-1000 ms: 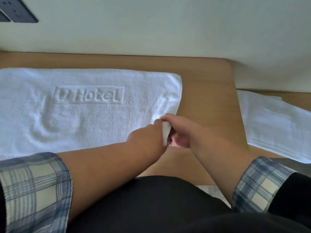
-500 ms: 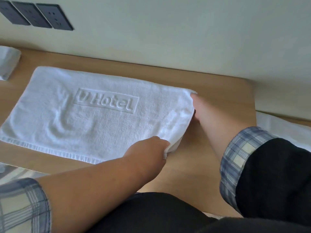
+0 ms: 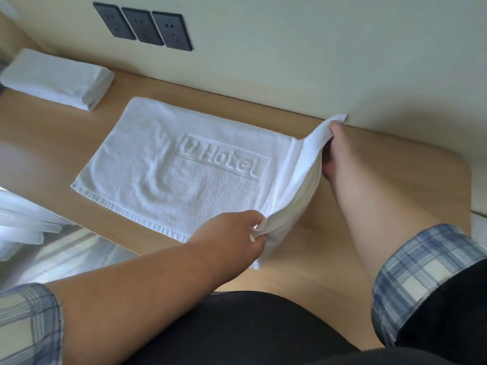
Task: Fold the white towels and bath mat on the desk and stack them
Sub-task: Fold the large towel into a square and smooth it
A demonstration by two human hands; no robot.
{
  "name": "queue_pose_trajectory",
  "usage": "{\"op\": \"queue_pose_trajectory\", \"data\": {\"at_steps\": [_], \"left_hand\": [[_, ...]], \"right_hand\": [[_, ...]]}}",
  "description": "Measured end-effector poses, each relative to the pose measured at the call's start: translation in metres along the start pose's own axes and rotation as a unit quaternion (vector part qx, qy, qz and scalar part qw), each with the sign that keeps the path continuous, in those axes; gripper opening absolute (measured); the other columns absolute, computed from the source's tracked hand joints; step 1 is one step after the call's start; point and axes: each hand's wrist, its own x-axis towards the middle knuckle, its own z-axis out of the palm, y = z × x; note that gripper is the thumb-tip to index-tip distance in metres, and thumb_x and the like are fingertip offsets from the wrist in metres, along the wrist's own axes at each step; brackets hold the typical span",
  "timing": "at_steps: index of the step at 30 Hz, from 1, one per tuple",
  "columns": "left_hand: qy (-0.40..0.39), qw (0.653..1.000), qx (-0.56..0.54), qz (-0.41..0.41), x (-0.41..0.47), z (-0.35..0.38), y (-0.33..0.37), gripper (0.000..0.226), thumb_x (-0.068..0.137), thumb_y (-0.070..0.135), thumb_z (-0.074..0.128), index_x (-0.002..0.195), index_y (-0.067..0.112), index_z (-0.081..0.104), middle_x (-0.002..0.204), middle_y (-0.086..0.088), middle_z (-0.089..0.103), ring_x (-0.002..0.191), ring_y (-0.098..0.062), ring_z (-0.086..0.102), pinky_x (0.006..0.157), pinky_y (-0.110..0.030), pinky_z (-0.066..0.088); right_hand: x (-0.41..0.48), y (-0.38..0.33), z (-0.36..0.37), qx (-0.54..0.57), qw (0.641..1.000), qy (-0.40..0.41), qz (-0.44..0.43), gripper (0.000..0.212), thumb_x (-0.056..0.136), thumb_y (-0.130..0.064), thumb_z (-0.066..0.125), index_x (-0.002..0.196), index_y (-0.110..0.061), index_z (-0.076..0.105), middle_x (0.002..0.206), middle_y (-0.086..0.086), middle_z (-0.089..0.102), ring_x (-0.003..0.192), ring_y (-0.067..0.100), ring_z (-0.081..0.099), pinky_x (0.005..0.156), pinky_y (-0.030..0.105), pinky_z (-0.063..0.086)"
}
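A white bath mat [image 3: 168, 167] embossed "U Hotel" lies spread across the wooden desk [image 3: 369, 167]. Its right edge is raised off the desk. My left hand [image 3: 237, 233] pinches the mat's near right corner. At the far right corner my right hand [image 3: 332, 151] grips the mat, with the fingers partly hidden behind the lifted cloth. A folded white towel [image 3: 58, 77] rests at the desk's far left, by the wall.
Three dark wall sockets [image 3: 143, 27] sit on the cream wall above the desk. White fabric [image 3: 23, 219] shows beyond the desk's near left edge. Another white cloth [image 3: 479, 225] peeks out at the far right. My dark clothing fills the bottom of the view.
My right hand went from the near corner to the far right corner of the mat. Both hands have now lifted the right edge. The view has swung left, revealing the folded towel.
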Motion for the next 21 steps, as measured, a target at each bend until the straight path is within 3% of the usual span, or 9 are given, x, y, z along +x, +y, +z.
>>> {"op": "queue_pose_trajectory", "data": {"at_steps": [1,4,8,10,14,17,21], "left_hand": [[0.004,1.000,0.000,-0.006,-0.003,-0.006,-0.006,0.006,0.091,0.053,0.053,0.093,0.049,0.049,0.081,0.021,0.062,0.070,0.003,0.059,0.058,-0.025,0.047],[-0.005,1.000,-0.014,-0.015,-0.010,-0.020,-0.027,0.012,0.089,0.054,0.052,0.087,0.045,0.045,0.088,0.024,0.060,0.072,0.002,0.059,0.059,-0.026,0.047],[-0.033,0.996,-0.081,-0.015,-0.019,-0.044,-0.061,0.006,0.079,0.050,0.052,0.083,0.048,0.048,0.082,0.030,0.060,0.066,0.001,0.058,0.057,-0.027,0.044],[-0.056,0.992,-0.117,-0.005,-0.020,-0.061,-0.081,0.007,0.076,0.047,0.052,0.083,0.045,0.050,0.082,0.026,0.061,0.070,-0.004,0.060,0.062,-0.029,0.048],[-0.089,0.979,-0.181,0.036,-0.025,-0.104,-0.129,0.020,0.073,0.039,0.054,0.092,0.037,0.058,0.087,0.015,0.066,0.078,-0.004,0.063,0.074,-0.031,0.057],[-0.101,0.969,-0.215,0.066,-0.025,-0.145,-0.177,0.025,0.073,0.037,0.054,0.097,0.037,0.060,0.092,0.017,0.068,0.083,0.000,0.064,0.078,-0.028,0.056],[-0.116,0.958,-0.240,0.106,-0.017,-0.201,-0.242,0.029,0.070,0.039,0.053,0.099,0.041,0.060,0.093,0.022,0.068,0.086,0.003,0.063,0.075,-0.022,0.051]], "right_hand": [[-0.003,-0.001,0.015,-0.034,0.999,0.008,-0.026,0.036,0.089,-0.034,0.057,0.115,-0.011,0.066,0.114,0.008,0.072,0.093,0.018,0.072,0.078,0.031,0.058],[-0.021,0.001,0.057,-0.126,0.985,0.029,-0.113,0.025,0.078,-0.035,0.056,0.086,-0.013,0.064,0.072,-0.001,0.062,0.056,0.014,0.061,0.052,0.024,0.047],[-0.043,0.009,0.111,-0.185,0.959,0.063,-0.207,0.023,0.075,-0.041,0.054,0.065,-0.024,0.043,0.054,-0.016,0.043,0.050,0.008,0.045,0.052,0.022,0.036],[-0.054,0.012,0.141,-0.220,0.940,0.069,-0.251,0.025,0.078,-0.039,0.053,0.065,-0.025,0.038,0.053,-0.016,0.041,0.047,0.005,0.041,0.051,0.023,0.033],[-0.069,0.024,0.214,-0.253,0.914,0.076,-0.308,0.018,0.086,-0.039,0.056,0.082,-0.023,0.049,0.074,-0.015,0.054,0.063,0.000,0.052,0.058,0.018,0.038],[-0.077,0.036,0.276,-0.266,0.898,0.097,-0.337,0.020,0.088,-0.037,0.056,0.078,-0.025,0.045,0.074,-0.015,0.052,0.062,-0.003,0.050,0.055,0.010,0.036],[-0.080,0.058,0.357,-0.306,0.873,0.105,-0.364,0.020,0.086,-0.034,0.055,0.076,-0.025,0.040,0.072,-0.015,0.047,0.063,0.001,0.046,0.059,0.013,0.037]]}}
